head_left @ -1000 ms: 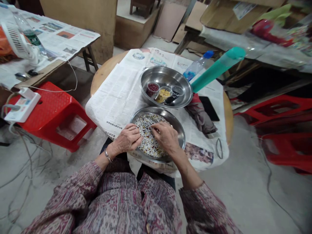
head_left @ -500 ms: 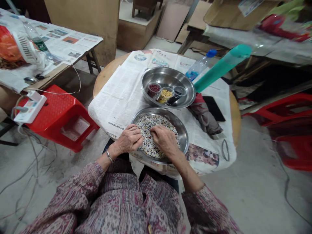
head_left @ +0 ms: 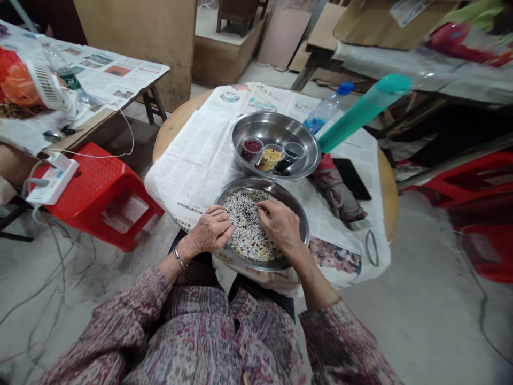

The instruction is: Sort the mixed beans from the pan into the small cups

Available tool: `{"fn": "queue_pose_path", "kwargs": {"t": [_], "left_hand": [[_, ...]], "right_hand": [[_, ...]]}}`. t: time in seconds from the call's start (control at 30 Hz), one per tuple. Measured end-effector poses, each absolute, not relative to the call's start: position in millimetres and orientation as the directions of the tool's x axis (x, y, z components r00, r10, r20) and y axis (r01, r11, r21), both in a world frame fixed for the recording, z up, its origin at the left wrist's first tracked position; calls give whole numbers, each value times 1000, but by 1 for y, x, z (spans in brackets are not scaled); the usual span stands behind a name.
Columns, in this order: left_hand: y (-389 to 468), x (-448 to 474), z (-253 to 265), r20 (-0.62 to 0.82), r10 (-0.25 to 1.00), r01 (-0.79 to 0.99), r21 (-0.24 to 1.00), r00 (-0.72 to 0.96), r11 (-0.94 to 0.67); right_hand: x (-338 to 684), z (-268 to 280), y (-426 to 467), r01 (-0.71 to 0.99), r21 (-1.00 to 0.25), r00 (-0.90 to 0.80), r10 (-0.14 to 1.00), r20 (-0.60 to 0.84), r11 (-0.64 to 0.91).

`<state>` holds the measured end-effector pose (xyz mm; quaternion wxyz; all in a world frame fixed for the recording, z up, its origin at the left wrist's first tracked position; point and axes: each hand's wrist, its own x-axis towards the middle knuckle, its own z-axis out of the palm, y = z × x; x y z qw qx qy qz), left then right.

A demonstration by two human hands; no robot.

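A steel basin (head_left: 303,227) at the near edge of the round table holds a spread layer of mixed white, black, yellow and dark red grains and beans (head_left: 250,222). My left hand (head_left: 212,230) rests at its left rim with the fingers curled in; whatever lies inside them is hidden. Over the right part of the mix is my right hand (head_left: 280,223), its thumb and fingers bent close together at the grains. Anything between those fingertips is too small to make out. Behind stands a larger steel basin (head_left: 276,122) with plastic cups of red beans (head_left: 252,147), yellow beans (head_left: 271,158) and black beans (head_left: 289,159).
Newspaper (head_left: 188,160) covers the table. A bottle with a blue cap (head_left: 326,109), a green tube-like object (head_left: 364,112), a grey-brown cloth bundle (head_left: 340,195) and a dark flat device (head_left: 352,179) lie rightward. A red stool (head_left: 100,182) with a power strip (head_left: 52,179) stands left.
My right hand has moved a little right and away from the middle of the mix, uncovering more grains. My left hand stays at the basin's left rim.
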<state>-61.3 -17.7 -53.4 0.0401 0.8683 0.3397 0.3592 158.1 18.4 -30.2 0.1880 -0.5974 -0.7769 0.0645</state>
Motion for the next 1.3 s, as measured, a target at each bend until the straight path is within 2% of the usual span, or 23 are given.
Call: {"fn": "queue_pose_path", "kwargs": {"t": [0.3,0.5,0.57,0.67,0.8,0.93,1.1,1.2,1.3], "left_hand": [[-19,-61,-52,554,654,574,343,516,-743],[-20,-62,-50,546,659,573,351,517,-740],[-20,-62,-49,545,658,571,351,519,-742],[-20,-62,-50,557,650,567,345,517,-748],[-19,-62,-52,570,642,562,342,512,-753],[-19,-62,-53,576,637,560,339,512,-756],[-19,-61,-53,555,651,561,355,517,-748],[-19,-61,-53,554,656,568,354,513,-743],[-19,-61,-53,566,650,577,337,508,-744]], "right_hand": [[148,-40,34,914,-164,-327,913,243,371],[151,-31,26,919,-158,-308,909,282,361],[152,-29,23,911,-217,-289,917,273,352],[153,-26,21,853,-397,-245,932,267,338],[153,-20,20,667,-684,-150,953,264,295],[150,-16,21,494,-847,-46,979,199,196],[146,-14,24,348,-927,0,989,150,141],[141,-4,35,388,-906,2,983,183,168],[133,15,60,462,-854,19,959,281,241]]}}
